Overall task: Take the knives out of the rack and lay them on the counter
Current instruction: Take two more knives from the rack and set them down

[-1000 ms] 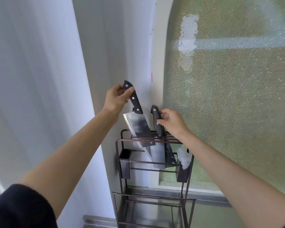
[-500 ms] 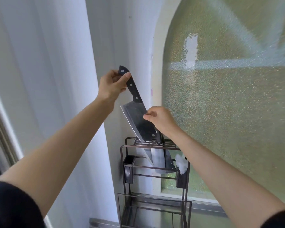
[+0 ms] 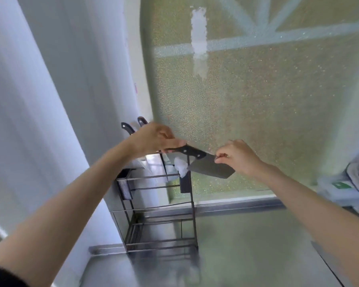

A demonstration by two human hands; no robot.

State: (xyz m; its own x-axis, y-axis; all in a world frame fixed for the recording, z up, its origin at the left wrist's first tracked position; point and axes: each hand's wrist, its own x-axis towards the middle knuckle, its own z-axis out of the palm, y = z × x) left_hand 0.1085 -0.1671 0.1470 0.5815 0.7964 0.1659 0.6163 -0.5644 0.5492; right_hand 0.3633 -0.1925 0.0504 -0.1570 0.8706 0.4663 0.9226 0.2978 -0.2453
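Observation:
A cleaver with a black riveted handle and a broad grey blade hangs level in the air, just right of the rack's top. My left hand grips its handle. My right hand pinches the blade's upper edge. The dark metal wire rack stands on the steel counter against the white wall. Two more black knife handles stick up from the rack behind my left hand; their blades are mostly hidden.
A frosted window fills the wall behind. A black utensil cup hangs on the rack's left side and a crumpled white cloth sits at its right post. Folded cloths and a plastic bag lie at the counter's far right.
The cleaver has come out of the rack and swung from upright to level, moving right. My right hand shifted onto its blade. The view tilted down, showing the counter.

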